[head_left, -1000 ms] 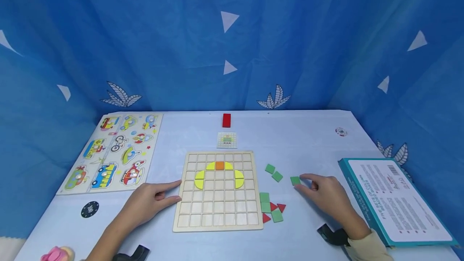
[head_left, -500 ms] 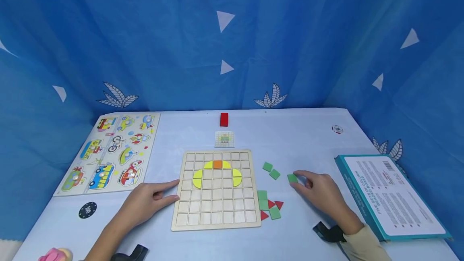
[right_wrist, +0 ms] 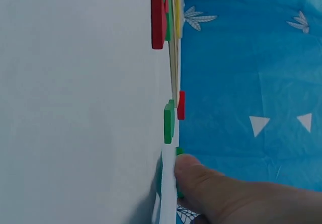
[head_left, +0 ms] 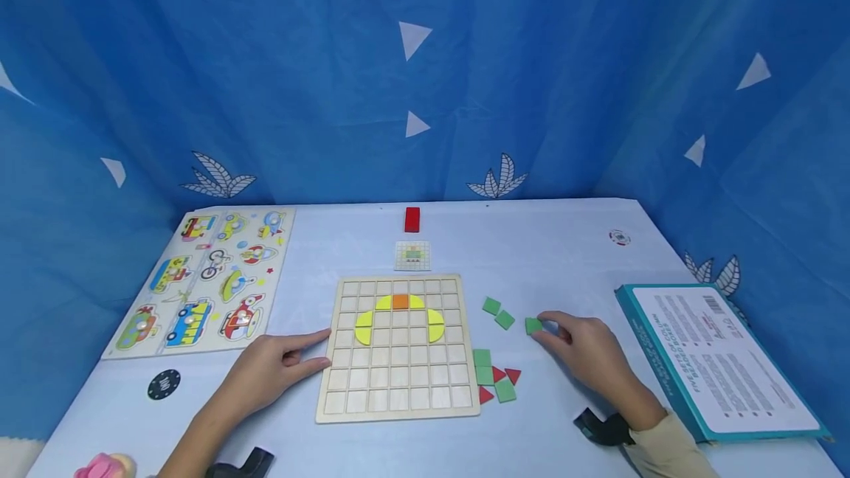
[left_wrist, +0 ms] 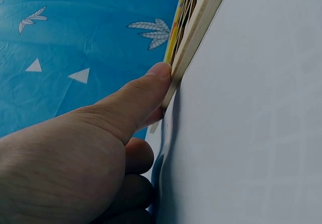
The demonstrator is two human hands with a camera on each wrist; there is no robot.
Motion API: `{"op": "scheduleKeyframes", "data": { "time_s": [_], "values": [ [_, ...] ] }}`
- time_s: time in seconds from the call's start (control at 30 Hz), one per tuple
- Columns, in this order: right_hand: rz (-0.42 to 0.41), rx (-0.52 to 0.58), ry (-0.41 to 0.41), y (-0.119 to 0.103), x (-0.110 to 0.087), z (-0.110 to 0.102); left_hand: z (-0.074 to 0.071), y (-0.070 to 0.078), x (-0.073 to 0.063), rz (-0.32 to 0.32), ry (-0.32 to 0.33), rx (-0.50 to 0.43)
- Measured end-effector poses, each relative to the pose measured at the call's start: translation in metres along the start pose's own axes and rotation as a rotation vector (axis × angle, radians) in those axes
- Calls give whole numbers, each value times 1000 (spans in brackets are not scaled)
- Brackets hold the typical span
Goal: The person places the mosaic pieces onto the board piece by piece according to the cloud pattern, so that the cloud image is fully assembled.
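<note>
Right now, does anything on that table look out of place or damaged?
Nothing looks spilled or visibly damaged. The untidiest spot is right of the wooden board: green squares and red triangles lie loose at mixed angles, while the yellow pieces sit neatly in its grid.

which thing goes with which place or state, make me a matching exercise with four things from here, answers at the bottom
Things
1. orange square
2. black chip
3. red block
4. right hand

Places and states
A. just beyond the small pattern card
B. on the grid board
C. pinching a green square
D. just off the near edge of the vehicle puzzle

Pairs: 1-B, 2-D, 3-A, 4-C
</note>
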State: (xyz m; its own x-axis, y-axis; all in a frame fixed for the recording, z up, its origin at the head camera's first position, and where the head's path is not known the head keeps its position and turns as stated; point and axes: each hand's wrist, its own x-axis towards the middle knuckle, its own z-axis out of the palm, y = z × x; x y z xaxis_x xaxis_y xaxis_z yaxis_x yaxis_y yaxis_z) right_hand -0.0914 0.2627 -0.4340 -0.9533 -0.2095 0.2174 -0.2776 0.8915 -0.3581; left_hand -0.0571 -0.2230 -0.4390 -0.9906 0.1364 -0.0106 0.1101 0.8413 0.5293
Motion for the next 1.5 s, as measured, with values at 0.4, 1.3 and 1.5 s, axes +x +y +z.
{"op": "scheduleKeyframes", "data": {
  "time_s": [0.4, 1.3, 1.5],
  "values": [
    [-121, 70, -5, -44, 25, 0, 1, 1, 0, -5, -1, -11],
    [-356, 188, -184, -169, 95, 66, 0, 3, -3, -59, -28, 0],
    [-372, 127, -183, -177, 94, 76, 0, 5, -1, -24, -20, -10]
  ]
}}
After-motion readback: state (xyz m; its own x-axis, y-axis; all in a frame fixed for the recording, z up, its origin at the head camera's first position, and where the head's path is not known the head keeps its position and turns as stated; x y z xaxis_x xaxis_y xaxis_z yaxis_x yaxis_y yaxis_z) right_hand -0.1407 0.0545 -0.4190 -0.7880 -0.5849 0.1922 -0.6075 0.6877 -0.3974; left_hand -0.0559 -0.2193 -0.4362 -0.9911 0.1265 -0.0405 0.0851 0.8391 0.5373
